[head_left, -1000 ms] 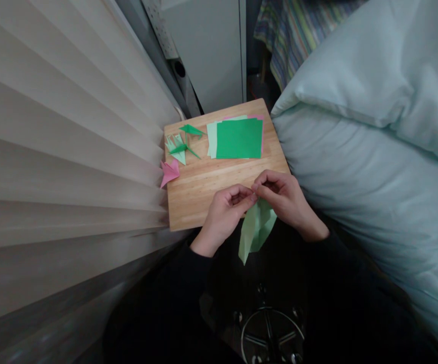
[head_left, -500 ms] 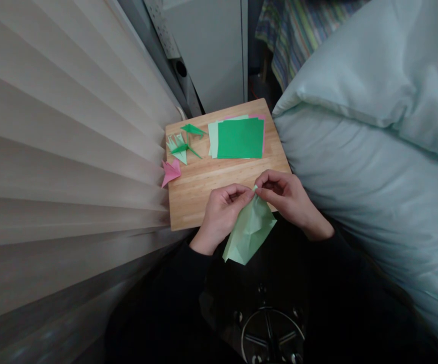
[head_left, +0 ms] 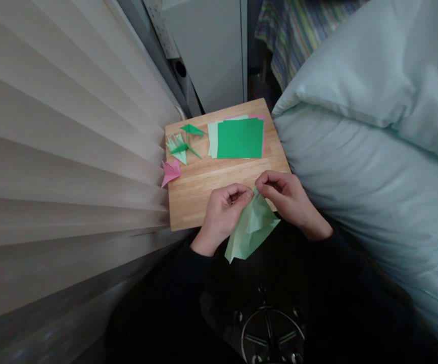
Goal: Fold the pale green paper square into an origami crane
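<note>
A creased sheet of light green origami paper (head_left: pixel 252 230) hangs from both hands, just off the near edge of the wooden tabletop (head_left: pixel 199 192). My left hand (head_left: pixel 222 210) pinches its upper left edge. At the top corner, the thumb and fingertips of my right hand (head_left: pixel 285 197) are closed on the paper. Folded paper pieces lie at the tabletop's left side: a pink one (head_left: pixel 171 172), a dark green one (head_left: pixel 181 147) and a pale green one (head_left: pixel 181 155). Farther back is a stack of flat sheets with a dark green sheet (head_left: pixel 240 138) on top.
A pleated curtain (head_left: pixel 70 167) borders the tabletop on the left. Pale blue bedding (head_left: pixel 362 151) presses close on the right. Behind stands a white cabinet (head_left: pixel 207 55). Below my lap shows a metal wheeled base (head_left: pixel 272 333).
The light green paper has opened out slightly, and its lower edge has shifted up and to the right. Both hands stay almost where they were.
</note>
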Motion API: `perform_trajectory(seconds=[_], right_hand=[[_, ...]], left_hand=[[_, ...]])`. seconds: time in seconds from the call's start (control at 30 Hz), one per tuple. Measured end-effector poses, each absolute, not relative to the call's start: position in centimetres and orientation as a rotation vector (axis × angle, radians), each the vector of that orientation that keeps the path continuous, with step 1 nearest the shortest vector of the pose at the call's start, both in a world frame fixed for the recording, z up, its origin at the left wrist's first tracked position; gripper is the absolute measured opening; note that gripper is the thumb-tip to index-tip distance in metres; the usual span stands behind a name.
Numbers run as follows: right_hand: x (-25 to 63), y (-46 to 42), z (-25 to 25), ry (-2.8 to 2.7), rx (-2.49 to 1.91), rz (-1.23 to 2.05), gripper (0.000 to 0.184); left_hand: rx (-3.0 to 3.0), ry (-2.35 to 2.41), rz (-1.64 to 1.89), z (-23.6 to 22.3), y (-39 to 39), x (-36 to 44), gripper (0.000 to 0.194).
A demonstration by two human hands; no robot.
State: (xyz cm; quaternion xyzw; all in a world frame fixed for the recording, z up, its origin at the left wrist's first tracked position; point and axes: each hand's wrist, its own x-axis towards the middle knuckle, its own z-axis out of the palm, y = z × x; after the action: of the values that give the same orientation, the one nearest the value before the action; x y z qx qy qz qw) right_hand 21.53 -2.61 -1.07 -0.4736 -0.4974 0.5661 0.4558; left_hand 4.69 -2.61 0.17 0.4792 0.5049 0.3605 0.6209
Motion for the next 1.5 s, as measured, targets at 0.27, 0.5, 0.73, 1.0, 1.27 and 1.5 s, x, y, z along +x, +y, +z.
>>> perform_trajectory(seconds=[0.27,0.5,0.73,1.0,1.27,1.5], right_hand=[[21.5,-2.7,-1.1,-1.185,-1.143,1.471,0.018],[21.4,-2.8,-1.3,-1.159,-1.151,1.387,0.012],[21.4,-2.7,-1.4,-1.165,-1.147,1.375,0.012],[21.3,-2.9,-1.5,-1.213,-1.153,1.376,0.012],[21.3,-2.9,-1.6,-1.297,-1.176,1.334,0.014],[21.4,-3.0,-1.5,-1.338,-1.161,1.335,0.012]], left_hand=[[1.086,1.183,0.845,0.2,-2.6,4.8,0.021],[1.041,1.154,0.831,0.2,-2.6,4.9,0.022],[1.013,1.158,0.804,0.0,-2.8,4.7,0.023],[1.047,1.147,0.844,-0.1,-2.8,4.9,0.022],[1.053,1.155,0.848,-0.3,-2.8,5.1,0.025],[0.994,1.111,0.872,-0.7,-2.8,5.1,0.022]])
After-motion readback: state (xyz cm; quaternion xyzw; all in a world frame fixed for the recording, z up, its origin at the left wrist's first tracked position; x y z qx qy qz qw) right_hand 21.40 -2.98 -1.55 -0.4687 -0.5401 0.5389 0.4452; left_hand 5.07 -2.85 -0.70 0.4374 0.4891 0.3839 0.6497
